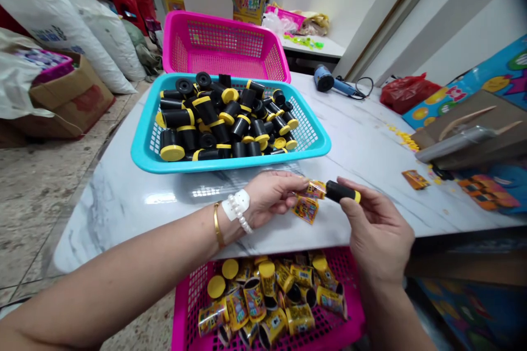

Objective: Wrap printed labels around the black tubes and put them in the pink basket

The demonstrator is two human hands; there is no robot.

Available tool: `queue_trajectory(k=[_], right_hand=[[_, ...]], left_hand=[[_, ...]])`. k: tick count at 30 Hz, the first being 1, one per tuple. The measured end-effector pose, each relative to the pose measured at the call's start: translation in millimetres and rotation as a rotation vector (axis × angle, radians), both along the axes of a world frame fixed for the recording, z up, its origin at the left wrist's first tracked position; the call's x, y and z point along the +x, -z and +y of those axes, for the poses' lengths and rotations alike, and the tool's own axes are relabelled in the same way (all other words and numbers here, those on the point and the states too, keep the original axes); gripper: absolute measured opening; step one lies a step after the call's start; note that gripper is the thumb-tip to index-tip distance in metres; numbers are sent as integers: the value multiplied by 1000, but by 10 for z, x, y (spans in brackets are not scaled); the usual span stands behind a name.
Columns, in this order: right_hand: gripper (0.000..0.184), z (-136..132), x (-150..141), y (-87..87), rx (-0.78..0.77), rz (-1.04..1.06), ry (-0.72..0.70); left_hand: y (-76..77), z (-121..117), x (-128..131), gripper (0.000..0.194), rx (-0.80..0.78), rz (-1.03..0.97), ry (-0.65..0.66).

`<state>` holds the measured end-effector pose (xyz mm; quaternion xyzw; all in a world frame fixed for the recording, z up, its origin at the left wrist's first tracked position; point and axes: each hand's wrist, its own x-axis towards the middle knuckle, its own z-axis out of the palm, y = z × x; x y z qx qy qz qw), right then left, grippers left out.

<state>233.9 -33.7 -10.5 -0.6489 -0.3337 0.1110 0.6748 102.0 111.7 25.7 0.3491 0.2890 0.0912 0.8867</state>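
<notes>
My left hand (276, 197) pinches a printed yellow-orange wrapper sleeve (315, 188) between thumb and fingers. Beside it, my right hand (376, 225) grips a small black canister (340, 191) with a yellow cap, its black end pointing at the sleeve. Whether the canister has entered the sleeve I cannot tell. Just under the left fingers another printed sleeve (306, 209) lies flat on the table. Behind my hands stands a turquoise basket (230, 163) heaped with black, yellow-capped canisters. Below the table edge, a magenta basket (181, 307) holds several canisters wearing printed sleeves.
A pink basket (226, 27) stands behind the turquoise one on the marble-patterned table (362, 148). To the right are a blue heat gun (335, 83) with a cord, a red bag (407, 94) and a cardboard box (465, 126). White sacks (53, 27) stand at the left.
</notes>
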Motion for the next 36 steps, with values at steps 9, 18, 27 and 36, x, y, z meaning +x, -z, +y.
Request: queue_trajectory(k=[9, 18, 27, 36], right_hand=[[28, -26, -143, -96, 68, -118, -72], [20, 4, 50, -78, 68, 223, -167], [26, 114, 28, -131, -4, 382, -190], [26, 111, -169, -149, 66, -32, -197]], left_hand=[[26, 5, 11, 13, -18, -8, -41], [31, 6, 12, 12, -15, 14, -91], [42, 7, -2, 14, -6, -49, -100], [78, -12, -21, 19, 104, -84, -86]])
